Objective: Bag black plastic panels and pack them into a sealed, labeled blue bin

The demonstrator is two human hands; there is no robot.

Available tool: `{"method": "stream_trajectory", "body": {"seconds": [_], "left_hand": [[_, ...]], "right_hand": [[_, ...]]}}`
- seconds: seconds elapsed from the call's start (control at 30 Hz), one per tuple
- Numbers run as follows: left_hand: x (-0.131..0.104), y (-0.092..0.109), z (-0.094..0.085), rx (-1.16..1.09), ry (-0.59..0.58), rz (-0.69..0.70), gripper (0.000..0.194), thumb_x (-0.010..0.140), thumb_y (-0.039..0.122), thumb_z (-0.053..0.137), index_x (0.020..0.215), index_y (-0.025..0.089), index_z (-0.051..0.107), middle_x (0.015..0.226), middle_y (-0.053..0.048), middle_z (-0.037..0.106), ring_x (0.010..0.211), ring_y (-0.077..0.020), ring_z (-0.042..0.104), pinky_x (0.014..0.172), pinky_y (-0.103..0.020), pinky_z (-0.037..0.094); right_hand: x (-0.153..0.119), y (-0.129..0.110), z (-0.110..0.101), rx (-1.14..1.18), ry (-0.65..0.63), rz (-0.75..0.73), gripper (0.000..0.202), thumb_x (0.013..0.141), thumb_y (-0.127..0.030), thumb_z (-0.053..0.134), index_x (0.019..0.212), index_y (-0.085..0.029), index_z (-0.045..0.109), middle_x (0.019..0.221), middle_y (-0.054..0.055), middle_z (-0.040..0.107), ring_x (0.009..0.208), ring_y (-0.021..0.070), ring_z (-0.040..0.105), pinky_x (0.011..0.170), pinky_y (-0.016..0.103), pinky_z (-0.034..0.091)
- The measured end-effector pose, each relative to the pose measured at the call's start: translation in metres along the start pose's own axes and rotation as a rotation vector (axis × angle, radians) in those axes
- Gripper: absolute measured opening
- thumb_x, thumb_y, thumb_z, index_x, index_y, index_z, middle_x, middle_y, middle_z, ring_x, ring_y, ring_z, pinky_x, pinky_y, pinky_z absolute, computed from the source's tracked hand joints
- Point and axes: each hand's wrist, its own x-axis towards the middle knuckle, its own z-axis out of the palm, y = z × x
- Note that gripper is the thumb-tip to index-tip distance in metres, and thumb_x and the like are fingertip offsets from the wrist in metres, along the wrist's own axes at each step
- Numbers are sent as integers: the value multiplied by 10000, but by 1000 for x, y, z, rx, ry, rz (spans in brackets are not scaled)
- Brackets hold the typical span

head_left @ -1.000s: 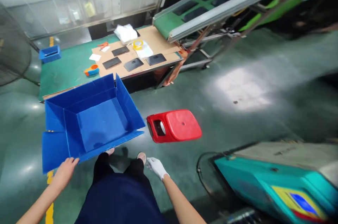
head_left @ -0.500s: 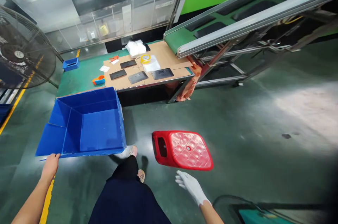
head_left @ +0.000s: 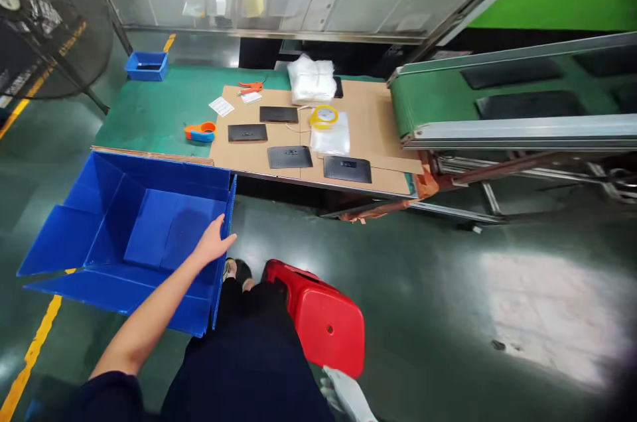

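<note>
A blue corrugated plastic box with raised flaps stands at the left, against the table's front edge. My bare left hand is at the box's right wall, thumb and fingers apart, the thumb reaching across the top edge. Whether it presses on that edge I cannot tell. The inside of the box shows only its blue floor and walls. A red plastic stool is on the floor beside my legs. My right hand, in a white glove, is low by the stool's near edge with fingers extended and nothing visible in it.
The table bears cardboard, several dark flat panels, yellow tape, an orange-and-blue tape dispenser, white bags and a small blue bin. A green conveyor slopes up at right; a fan stands left.
My left hand has left the box's near left corner and moved to its right wall. The view has turned and come closer to the table. My right hand is lower, near the stool.
</note>
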Motion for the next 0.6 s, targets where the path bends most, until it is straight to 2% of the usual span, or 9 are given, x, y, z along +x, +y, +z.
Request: {"method": "stream_trajectory", "body": {"seconds": [0.1, 0.2, 0.27, 0.37, 0.47, 0.53, 0.6], "left_hand": [[0, 8, 39, 26, 64, 74, 621, 935, 153, 474, 1547, 94, 392, 1534, -229, 490, 1466, -305, 442, 1241, -512, 345], [-15, 5, 52, 46, 106, 56, 618, 959, 108, 368, 1576, 131, 342, 1551, -202, 468, 1475, -284, 427, 1239, -520, 360], [-26, 3, 51, 73, 127, 3, 587, 993, 126, 340, 1578, 178, 340, 1552, -168, 475, 1470, -269, 436, 1237, -520, 369], [-41, 7, 44, 146, 161, -162, 517, 1040, 201, 337, 1557, 198, 355, 1521, -154, 506, 1438, -266, 478, 1198, -508, 430], [-50, 20, 40, 278, 208, -296, 461, 1050, 260, 371, 1506, 197, 390, 1425, -162, 570, 1353, -277, 555, 1131, -506, 497], [-53, 29, 42, 370, 200, -330, 449, 1048, 269, 385, 1492, 206, 388, 1381, -160, 592, 1307, -278, 589, 1106, -503, 518], [-54, 38, 49, 436, 168, -351, 466, 1045, 262, 385, 1508, 215, 364, 1368, -159, 597, 1294, -282, 599, 1098, -502, 526]], "right_hand": [[11, -100, -18, -33, -54, -118, 149, 736, -383, 558, 642, -268, 570, 618, 50, 673, 676, 266, 744, 662, 350, 614], [37, -207, -17, -166, -187, -412, 207, 805, -383, 547, 740, -211, 642, 743, 87, 733, 731, 254, 736, 713, 353, 604], [70, -277, -1, -187, -257, -486, 232, 835, -371, 555, 809, -182, 686, 760, 66, 734, 759, 221, 717, 766, 328, 588], [135, -364, 49, -189, -361, -556, 263, 856, -267, 574, 1025, -142, 732, 893, 55, 759, 836, 178, 689, 935, 335, 541], [183, -418, 110, -130, -479, -605, 370, 882, -212, 574, 1222, -140, 699, 1100, 65, 753, 968, 160, 670, 1054, 344, 479], [194, -437, 143, -91, -563, -603, 416, 886, -189, 574, 1286, -128, 672, 1139, 73, 748, 1000, 156, 664, 1052, 331, 482], [193, -447, 167, -70, -633, -586, 453, 881, -162, 570, 1324, -108, 651, 1143, 84, 745, 992, 153, 665, 1024, 314, 500]]}}
